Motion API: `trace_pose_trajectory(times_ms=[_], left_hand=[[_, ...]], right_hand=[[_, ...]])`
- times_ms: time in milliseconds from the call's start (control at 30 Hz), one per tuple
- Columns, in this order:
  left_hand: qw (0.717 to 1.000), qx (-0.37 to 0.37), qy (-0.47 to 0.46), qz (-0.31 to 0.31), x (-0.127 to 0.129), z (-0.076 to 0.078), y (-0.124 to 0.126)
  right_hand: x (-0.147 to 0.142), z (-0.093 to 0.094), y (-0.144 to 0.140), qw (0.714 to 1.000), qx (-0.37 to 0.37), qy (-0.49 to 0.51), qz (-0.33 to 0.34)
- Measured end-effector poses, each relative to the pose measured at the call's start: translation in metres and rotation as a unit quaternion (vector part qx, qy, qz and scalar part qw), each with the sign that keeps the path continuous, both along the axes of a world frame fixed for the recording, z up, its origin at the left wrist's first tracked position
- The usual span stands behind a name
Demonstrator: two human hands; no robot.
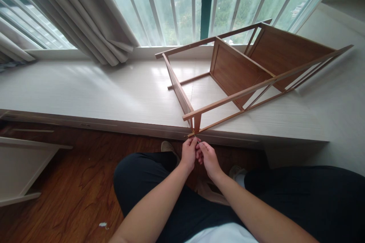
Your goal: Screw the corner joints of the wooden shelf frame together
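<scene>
A brown wooden shelf rack (239,66) lies on its side on a pale window ledge, one leg end reaching past the ledge's front edge. Just below that end, my left hand (189,152) is closed with thumb and fingers pinched together. Close against it on the right is my right hand (208,156), its fingers curled around a thin metal rod (199,142). Most of the rod is covered by my fingers, so its exact kind is unclear. What my left fingertips grip, if anything, is too small to make out.
The pale ledge (114,91) runs along a barred window, with a grey curtain (85,11) hanging at left. A white piece of furniture (25,167) stands on the wooden floor (80,190) at left. A white scrap (103,224) lies near my knee.
</scene>
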State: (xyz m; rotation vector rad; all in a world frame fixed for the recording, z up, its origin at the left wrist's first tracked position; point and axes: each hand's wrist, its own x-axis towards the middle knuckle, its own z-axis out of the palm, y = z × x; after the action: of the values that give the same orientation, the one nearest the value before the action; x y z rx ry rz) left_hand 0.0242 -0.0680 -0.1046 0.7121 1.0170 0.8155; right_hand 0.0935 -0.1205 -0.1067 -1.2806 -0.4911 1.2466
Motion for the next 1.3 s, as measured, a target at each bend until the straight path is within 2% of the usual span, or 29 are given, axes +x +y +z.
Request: trace_pose_trajectory(times_ms=[367, 533, 767, 1000, 1300], left_hand=[[0.999, -0.010, -0.033, -0.005, -0.0006, -0.0030, 0.0028], [0.999, -0.015, -0.043, 0.017, 0.0004, -0.0041, 0.0037], [0.995, -0.047, -0.077, 0.039, 0.0003, -0.0085, 0.0044], [0.989, -0.080, -0.118, 0.049, -0.0008, -0.0051, 0.0075], [0.990, -0.073, -0.105, 0.054, -0.0009, -0.0028, 0.0066]], right_hand=[[0.0009, -0.0003, -0.0025, 0.996, 0.016, -0.090, 0.003], [0.0018, -0.0032, -0.0036, 0.991, 0.028, -0.132, 0.011], [0.0060, -0.0009, -0.0055, 0.973, 0.022, -0.231, 0.023], [0.0091, 0.0020, -0.0028, 0.935, 0.016, -0.351, 0.045], [0.0094, 0.0009, -0.0007, 0.923, 0.002, -0.382, 0.049]])
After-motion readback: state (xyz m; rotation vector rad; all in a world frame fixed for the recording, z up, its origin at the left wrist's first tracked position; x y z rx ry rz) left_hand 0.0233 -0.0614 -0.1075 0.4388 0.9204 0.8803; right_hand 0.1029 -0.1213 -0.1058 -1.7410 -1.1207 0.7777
